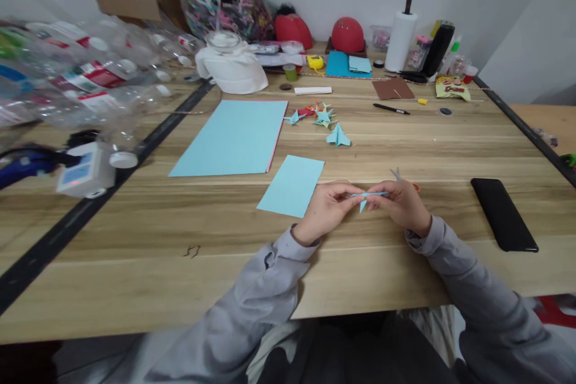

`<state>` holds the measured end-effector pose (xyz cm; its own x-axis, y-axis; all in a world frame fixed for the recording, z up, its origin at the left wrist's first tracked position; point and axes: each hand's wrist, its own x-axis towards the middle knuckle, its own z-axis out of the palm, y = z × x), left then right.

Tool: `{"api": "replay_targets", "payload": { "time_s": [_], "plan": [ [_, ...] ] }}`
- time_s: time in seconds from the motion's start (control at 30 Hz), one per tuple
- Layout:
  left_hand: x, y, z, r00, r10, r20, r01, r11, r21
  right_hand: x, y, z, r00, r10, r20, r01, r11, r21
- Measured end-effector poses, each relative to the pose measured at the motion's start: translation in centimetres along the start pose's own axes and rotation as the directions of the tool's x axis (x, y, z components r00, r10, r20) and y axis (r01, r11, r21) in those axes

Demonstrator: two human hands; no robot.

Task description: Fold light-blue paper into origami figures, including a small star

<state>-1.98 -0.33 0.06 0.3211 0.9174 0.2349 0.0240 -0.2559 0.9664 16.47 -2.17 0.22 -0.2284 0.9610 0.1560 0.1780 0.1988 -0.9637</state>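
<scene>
The left hand (324,209) and right hand (402,203) are meeting just above the bench (189,228), each pinching one end of a narrow light-blue folded paper piece (369,194) with fingertips pressed together. A small blue sheet (292,185) is lying just beside the left hand, scissors (398,174) are peeking out behind the right, and a black phone (503,213) is resting well apart

On the table (180,240) before us, our left hand (324,209) and right hand (402,204) meet on a folded paper (369,194). A small sheet (292,185) lies just left, a large sheet (234,137) behind it, paper stars (321,114) farther back, and a phone (503,213) to the right.
</scene>
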Motion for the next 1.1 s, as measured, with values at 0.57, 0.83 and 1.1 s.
{"api": "replay_targets", "payload": {
  "time_s": [0.57,0.83,1.1],
  "plan": [
    [0.2,-0.1,0.2,0.942,-0.320,0.098,0.335,0.898,-0.285,0.2,-0.7,0.0,0.987,0.158,-0.014,-0.152,0.967,0.205],
    [0.0,-0.4,0.1,0.937,-0.312,0.157,0.337,0.927,-0.167,0.1,-0.5,0.1,0.992,0.125,0.034,-0.129,0.974,0.189],
    [0.0,-0.9,-0.2,0.997,-0.064,0.052,0.060,0.994,0.087,-0.1,0.0,-0.2,0.997,0.036,0.073,-0.040,0.997,0.060]
  ]
}}
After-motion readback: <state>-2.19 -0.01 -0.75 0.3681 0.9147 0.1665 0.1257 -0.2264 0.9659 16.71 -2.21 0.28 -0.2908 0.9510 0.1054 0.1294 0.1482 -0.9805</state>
